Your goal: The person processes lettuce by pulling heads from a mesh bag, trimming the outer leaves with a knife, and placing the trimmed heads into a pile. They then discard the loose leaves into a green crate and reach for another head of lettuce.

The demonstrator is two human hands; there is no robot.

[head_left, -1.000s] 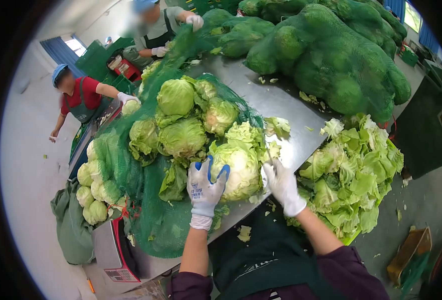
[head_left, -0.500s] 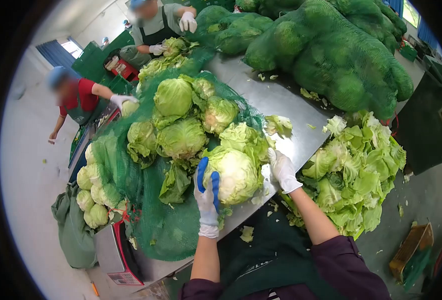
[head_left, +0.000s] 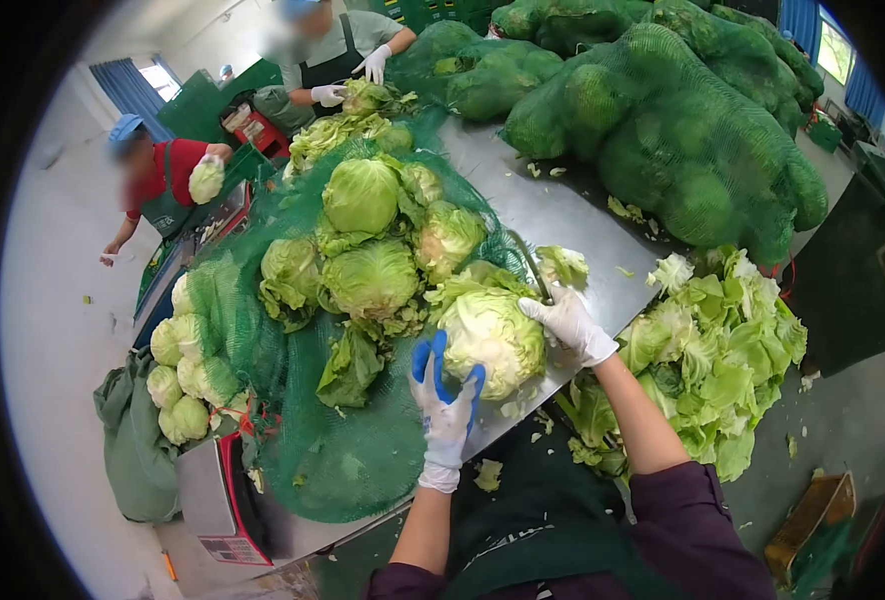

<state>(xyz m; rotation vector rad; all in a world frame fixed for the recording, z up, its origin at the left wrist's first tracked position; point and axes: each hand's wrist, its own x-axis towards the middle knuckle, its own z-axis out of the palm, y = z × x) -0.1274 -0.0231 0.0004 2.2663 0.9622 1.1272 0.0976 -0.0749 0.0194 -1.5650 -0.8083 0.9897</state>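
A pale, trimmed-looking head of lettuce rests near the metal table's front edge. My left hand, in a white glove with blue over some fingers, cups its lower left side. My right hand, white-gloved, is closed at its right side around a thin, dark, curved knife that points up and away; its handle is hidden in the fist. Loose outer leaves lie behind the head. Further left, several untrimmed lettuce heads are piled on a spread green net.
Full green net sacks lie across the table's far right. A heap of leaves stands beside my right arm. To the left are a scale and bagged pale heads. Two co-workers stand beyond, one holding a head.
The head has turned, and my left hand has shifted right and down, its fingers spreading. The knife in my right hand now shows. A red-sleeved co-worker has lifted a pale head.
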